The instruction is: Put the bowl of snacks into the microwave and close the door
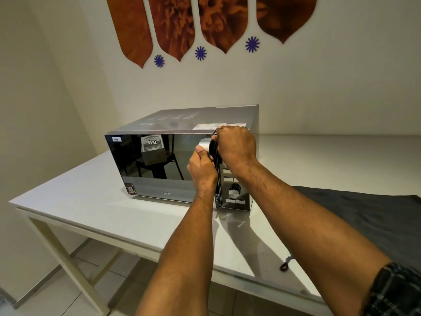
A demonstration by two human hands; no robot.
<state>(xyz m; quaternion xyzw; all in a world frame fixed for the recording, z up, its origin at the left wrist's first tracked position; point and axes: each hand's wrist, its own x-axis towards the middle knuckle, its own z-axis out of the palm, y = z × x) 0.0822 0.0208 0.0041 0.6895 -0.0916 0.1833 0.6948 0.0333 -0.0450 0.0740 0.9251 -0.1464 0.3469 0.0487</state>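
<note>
Microwave (159, 160) on worktop (91, 208), door shut; left hand (201, 167) curled round door handle (204, 144), right hand (235, 144) clamped on top corner bracing; bowl unseen; step: opening door; next: steady outward pull.

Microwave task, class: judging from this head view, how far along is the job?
Done: nothing visibly; the microwave door looks shut, and no bowl is in view. In hand: the left hand grips the door handle; the right hand braces the top corner. Left: cannot tell whether the bowl is inside.
</note>
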